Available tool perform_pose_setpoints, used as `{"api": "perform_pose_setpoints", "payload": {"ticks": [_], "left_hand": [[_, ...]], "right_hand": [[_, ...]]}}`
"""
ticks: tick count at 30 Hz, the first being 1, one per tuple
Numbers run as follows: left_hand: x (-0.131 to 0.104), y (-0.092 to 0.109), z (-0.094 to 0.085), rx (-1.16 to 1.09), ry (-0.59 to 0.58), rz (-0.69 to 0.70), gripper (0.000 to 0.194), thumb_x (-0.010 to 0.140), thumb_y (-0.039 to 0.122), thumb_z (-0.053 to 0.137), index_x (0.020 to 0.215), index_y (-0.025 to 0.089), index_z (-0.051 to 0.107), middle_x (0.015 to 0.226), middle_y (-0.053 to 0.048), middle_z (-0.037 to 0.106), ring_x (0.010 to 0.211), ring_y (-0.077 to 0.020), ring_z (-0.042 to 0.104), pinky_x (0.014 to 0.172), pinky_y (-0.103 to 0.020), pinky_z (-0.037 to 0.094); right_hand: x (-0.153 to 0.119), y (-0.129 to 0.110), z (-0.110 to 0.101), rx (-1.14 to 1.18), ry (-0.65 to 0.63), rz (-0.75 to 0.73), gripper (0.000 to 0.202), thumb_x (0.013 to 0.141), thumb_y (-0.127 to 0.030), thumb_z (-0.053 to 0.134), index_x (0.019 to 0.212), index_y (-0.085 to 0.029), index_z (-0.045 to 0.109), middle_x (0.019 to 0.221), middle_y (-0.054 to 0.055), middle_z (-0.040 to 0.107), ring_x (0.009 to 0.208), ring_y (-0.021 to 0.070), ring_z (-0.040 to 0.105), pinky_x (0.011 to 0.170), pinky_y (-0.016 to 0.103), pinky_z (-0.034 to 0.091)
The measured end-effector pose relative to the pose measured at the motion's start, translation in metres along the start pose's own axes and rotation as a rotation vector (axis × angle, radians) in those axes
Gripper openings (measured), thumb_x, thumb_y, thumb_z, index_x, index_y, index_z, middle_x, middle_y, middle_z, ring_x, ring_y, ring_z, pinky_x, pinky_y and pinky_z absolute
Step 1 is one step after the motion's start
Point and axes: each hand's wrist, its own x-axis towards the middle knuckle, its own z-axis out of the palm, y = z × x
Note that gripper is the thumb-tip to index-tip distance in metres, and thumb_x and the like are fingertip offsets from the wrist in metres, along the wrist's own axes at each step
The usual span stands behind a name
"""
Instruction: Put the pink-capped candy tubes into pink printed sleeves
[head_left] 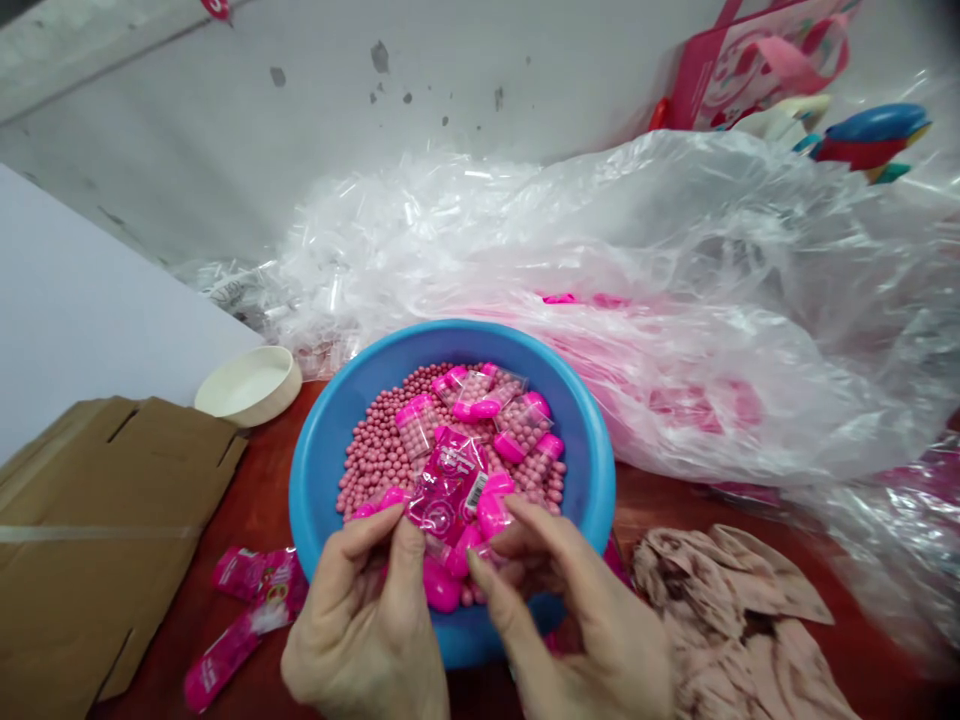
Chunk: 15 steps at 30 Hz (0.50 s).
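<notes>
A shiny pink printed packet (pixel 448 483) with a barcode label is in front of me, over a blue basin (pixel 322 440). My left hand (pixel 367 600) is closed, its thumb and forefinger pinching the packet's lower left corner. My right hand (pixel 577 610) is beside the packet's lower right, thumb and forefinger apart, close to a pink cap (pixel 495 505); its other fingers are partly hidden. Many small pink balls (pixel 375 440) fill the basin. On them lie several clear jars (pixel 523 425) with pink lids, filled with similar balls, and loose pink pieces (pixel 441 585).
Left are a cardboard box (pixel 112 520), a white bowl (pixel 251 388) and pink packets (pixel 259 590) on the red table (pixel 255 470). Clear plastic bags (pixel 675 250) heap along the wall behind. A brown cloth (pixel 735 600) lies right; a pink bag (pixel 750 60) stands behind.
</notes>
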Motion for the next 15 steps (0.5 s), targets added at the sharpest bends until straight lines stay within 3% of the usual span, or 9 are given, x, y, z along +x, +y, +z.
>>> {"api": "perform_pose_setpoints", "payload": {"ticks": [5, 8, 11, 15], "left_hand": [[-0.010, -0.003, -0.003, 0.120, -0.032, 0.114, 0.005, 0.069, 0.019, 0.073, 0.073, 0.022, 0.071, 0.067, 0.005, 0.070, 0.061, -0.0149, 0.062, 0.062, -0.026, 0.050], [-0.018, -0.005, -0.004, 0.112, -0.054, 0.171, 0.009, 0.070, 0.017, 0.072, 0.075, 0.024, 0.072, 0.069, 0.004, 0.071, 0.062, -0.0156, 0.063, 0.064, -0.027, 0.051], [-0.019, -0.005, -0.001, 0.047, -0.019, 0.166, 0.011, 0.067, 0.015, 0.074, 0.074, 0.023, 0.072, 0.066, 0.006, 0.071, 0.055, -0.0121, 0.061, 0.055, -0.021, 0.051], [-0.018, -0.008, 0.003, -0.058, 0.002, 0.164, 0.014, 0.064, 0.012, 0.074, 0.072, 0.023, 0.071, 0.064, 0.008, 0.068, 0.053, -0.0077, 0.060, 0.053, -0.013, 0.049]], "right_hand": [[-0.009, -0.003, 0.013, -0.253, 0.073, -0.261, 0.030, 0.084, -0.017, 0.058, 0.114, -0.017, 0.054, 0.094, 0.008, 0.074, 0.077, 0.0200, 0.071, 0.073, 0.028, 0.056], [-0.001, -0.006, 0.013, -0.302, 0.104, -0.316, 0.025, 0.082, -0.011, 0.057, 0.107, -0.017, 0.054, 0.084, 0.005, 0.074, 0.070, 0.0158, 0.070, 0.069, 0.023, 0.054], [0.007, -0.004, 0.012, -0.288, 0.188, -0.421, 0.015, 0.082, -0.011, 0.057, 0.097, -0.014, 0.059, 0.072, 0.004, 0.072, 0.060, 0.0140, 0.067, 0.061, 0.023, 0.052], [0.014, -0.001, 0.013, -0.309, 0.194, -0.487, 0.012, 0.082, -0.012, 0.058, 0.093, -0.009, 0.063, 0.071, 0.007, 0.070, 0.059, 0.0144, 0.065, 0.059, 0.024, 0.051]]}}
